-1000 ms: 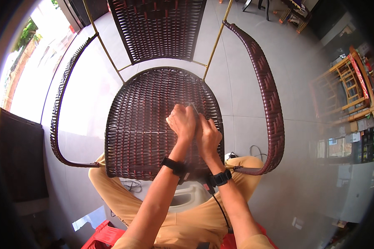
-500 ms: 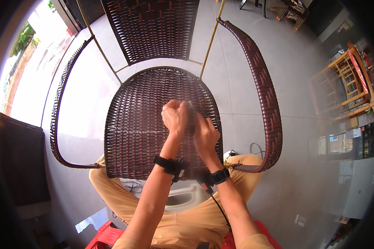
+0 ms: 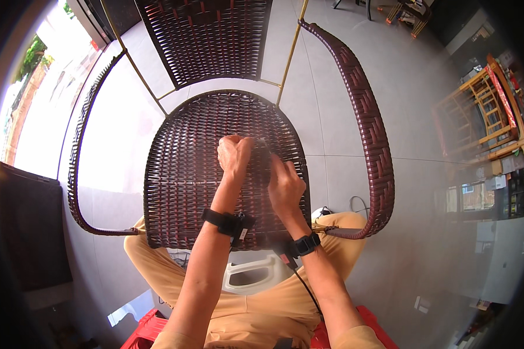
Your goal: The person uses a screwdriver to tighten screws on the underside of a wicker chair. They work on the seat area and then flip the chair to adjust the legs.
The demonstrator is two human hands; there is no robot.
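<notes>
Left hand (image 3: 234,155) fisted, right hand (image 3: 284,186) curled beside, forearms extended

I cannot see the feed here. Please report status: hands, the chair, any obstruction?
Left hand fisted, right hand pinching, both on woven chair seat. What they grip: cannot tell. Nothing lying on the seat.

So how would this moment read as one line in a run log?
left hand: fisted grip on woven seat | right hand: pinching seat strands beside it | chair armrest: untouched | person seated behind chair

Small white labels (image 3: 418,303) lie on the floor at lower right.
</notes>
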